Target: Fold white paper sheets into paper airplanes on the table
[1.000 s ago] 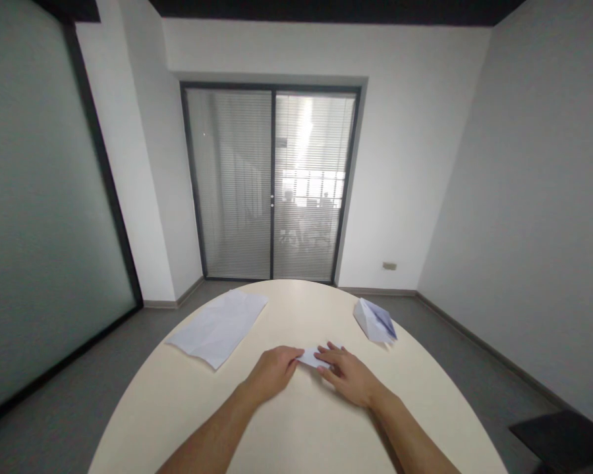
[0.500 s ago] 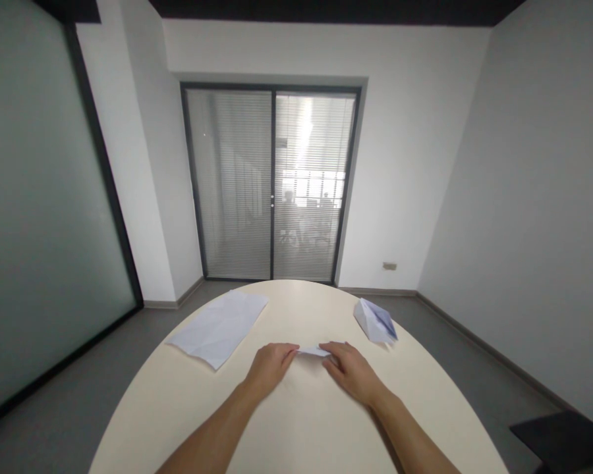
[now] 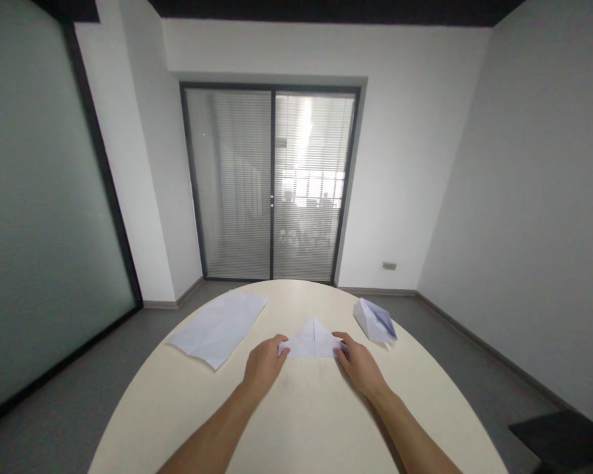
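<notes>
A white folded paper (image 3: 312, 341) shaped like a triangle lies in front of me, its tip pointing away and a crease down its middle. My left hand (image 3: 265, 362) pinches its left corner between thumb and fingers. At the opposite corner, my right hand (image 3: 360, 363) grips the paper the same way. Both corners are partly hidden by my fingers. To the right, beyond my right hand, stands a folded paper shape (image 3: 374, 321) with a shaded, bluish side. A flat, creased sheet of paper (image 3: 220, 328) rests left of my left hand.
The pale round-edged table (image 3: 296, 421) carries all the papers. Past its far edge are glass doors with blinds (image 3: 271, 184). A dark chair-like shape (image 3: 566, 438) is at the lower right, and a frosted glass panel (image 3: 49, 217) stands on the left.
The paper between my hands was a thin, nearly edge-on strip and now shows its triangular face. My hands have moved slightly apart, gripping its two corners.
</notes>
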`<state>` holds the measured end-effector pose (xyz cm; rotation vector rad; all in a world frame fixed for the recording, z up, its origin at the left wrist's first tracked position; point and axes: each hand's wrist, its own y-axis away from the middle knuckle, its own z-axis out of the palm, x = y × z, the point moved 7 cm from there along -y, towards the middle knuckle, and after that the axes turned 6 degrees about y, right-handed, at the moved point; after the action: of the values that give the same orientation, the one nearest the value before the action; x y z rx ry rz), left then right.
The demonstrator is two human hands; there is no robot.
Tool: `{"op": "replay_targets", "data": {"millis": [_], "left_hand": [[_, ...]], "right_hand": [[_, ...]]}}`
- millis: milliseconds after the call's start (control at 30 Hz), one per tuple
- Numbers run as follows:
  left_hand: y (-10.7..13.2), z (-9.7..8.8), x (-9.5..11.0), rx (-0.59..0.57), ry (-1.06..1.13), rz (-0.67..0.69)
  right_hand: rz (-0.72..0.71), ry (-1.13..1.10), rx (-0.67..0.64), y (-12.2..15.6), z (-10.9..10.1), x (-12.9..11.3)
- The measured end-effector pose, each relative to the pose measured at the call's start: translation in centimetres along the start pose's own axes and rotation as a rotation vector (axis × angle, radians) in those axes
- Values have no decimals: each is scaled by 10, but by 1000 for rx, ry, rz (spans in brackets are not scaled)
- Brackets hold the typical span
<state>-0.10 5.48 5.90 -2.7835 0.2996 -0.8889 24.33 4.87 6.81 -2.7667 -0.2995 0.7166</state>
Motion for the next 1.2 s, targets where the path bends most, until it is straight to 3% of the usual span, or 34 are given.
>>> {"op": "replay_targets", "data": {"millis": [200, 533, 833, 1200], "left_hand": [[-4, 3, -7, 22, -53, -61], [-3, 4, -4, 39, -152, 37], [0, 8, 11, -45, -186, 154], [6, 9, 21, -46, -143, 219]], "right_hand": [[69, -10, 51, -3, 5, 15], [159, 52, 28, -5, 8, 27], [91, 61, 18, -6, 9, 21], [-25, 186, -4, -4, 5, 0]]}}
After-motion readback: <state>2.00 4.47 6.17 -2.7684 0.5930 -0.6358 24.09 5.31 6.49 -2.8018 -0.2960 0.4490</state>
